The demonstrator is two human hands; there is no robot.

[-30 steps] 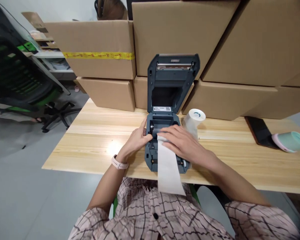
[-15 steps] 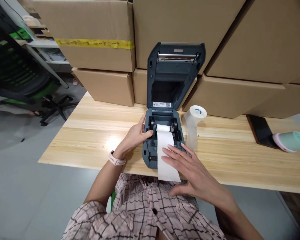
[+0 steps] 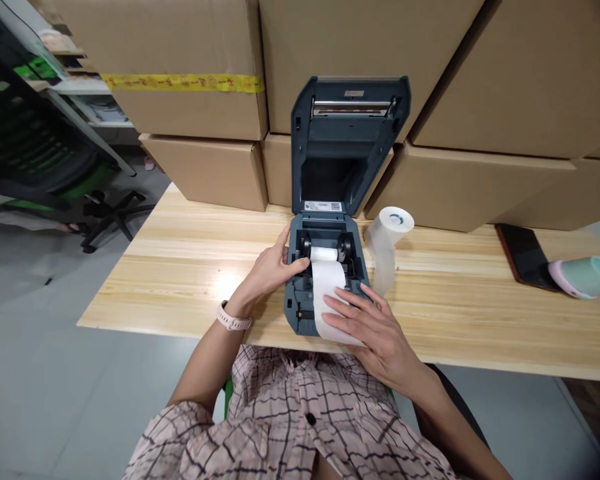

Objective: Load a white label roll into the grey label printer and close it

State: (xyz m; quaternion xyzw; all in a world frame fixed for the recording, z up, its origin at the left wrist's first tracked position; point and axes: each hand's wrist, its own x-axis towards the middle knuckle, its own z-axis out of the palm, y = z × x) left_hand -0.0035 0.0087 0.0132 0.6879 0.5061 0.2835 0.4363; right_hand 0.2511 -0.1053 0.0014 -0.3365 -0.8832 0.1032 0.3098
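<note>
A dark grey label printer [image 3: 303, 323] stands on the table in front of me, its lid [image 3: 350, 147] raised. Inside, a small white label roll [image 3: 324, 255] sits between two black holders, and its paper strip [image 3: 329, 283] runs toward me over the front edge. My left hand [image 3: 273, 267] grips the printer's left wall, thumb inside by the roll, other fingers along the outside. Over the strip's front end lies my right hand [image 3: 373, 327], fingers on top and the thumb tucked beneath, out of sight. The strip bends under it.
Right of the printer stands another roll [image 3: 393, 223] with a translucent tail hanging down. A phone [image 3: 523, 257] and a mint-green cup [image 3: 587, 277] lie at the far right of the wooden table [image 3: 180, 267]. Cardboard boxes [image 3: 205, 170] line the back. An office chair [image 3: 45, 147] is at left.
My right thumb has gone from spread below the strip to beneath its end, and the strip's front now curls up. My left hand stays on the printer. The view has shifted slightly.
</note>
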